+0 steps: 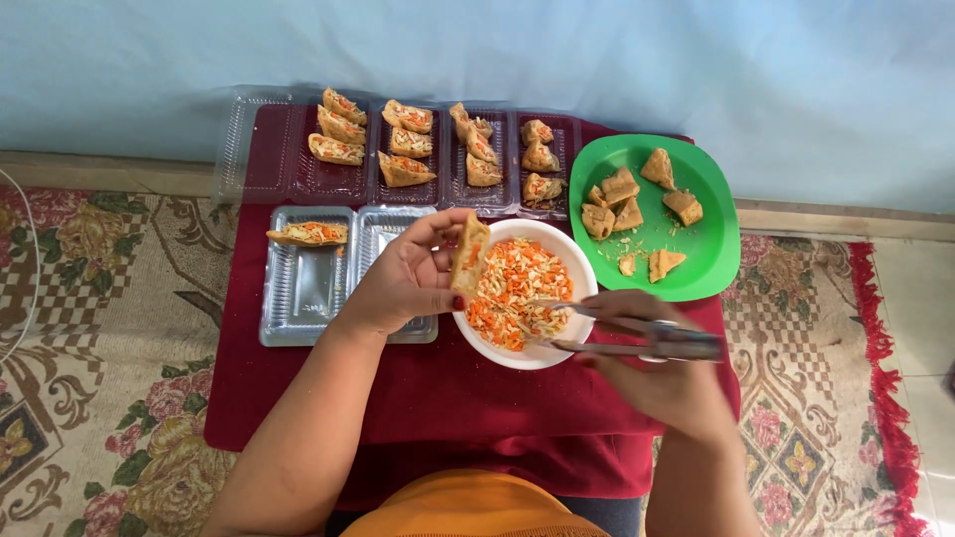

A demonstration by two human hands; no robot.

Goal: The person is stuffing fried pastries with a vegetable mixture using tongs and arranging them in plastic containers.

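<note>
The left hand [403, 280] is closed around a brown tofu pocket [470, 255], pinching it with the thumb and fingers and holding it over the left edge of the white bowl [587, 288]. The right hand [657, 373] grips a pair of metal tongs [627, 333], and the tong tips reach into the bowl from the right. The bowl is full of shredded filling [512, 293], orange and pale, and it sits on a dark red cloth [448, 398]. Just left of the bowl lies a clear plastic tray [298, 288] with one filled pocket [308, 234] at its far end. Farther away, another clear tray [298, 169] holds rows of filled pockets [408, 144]. To the right of the bowl, touching it, is a green plate [716, 249] with empty pockets [622, 189] on it. A flowered rug [109, 348] lies under the cloth.
</note>
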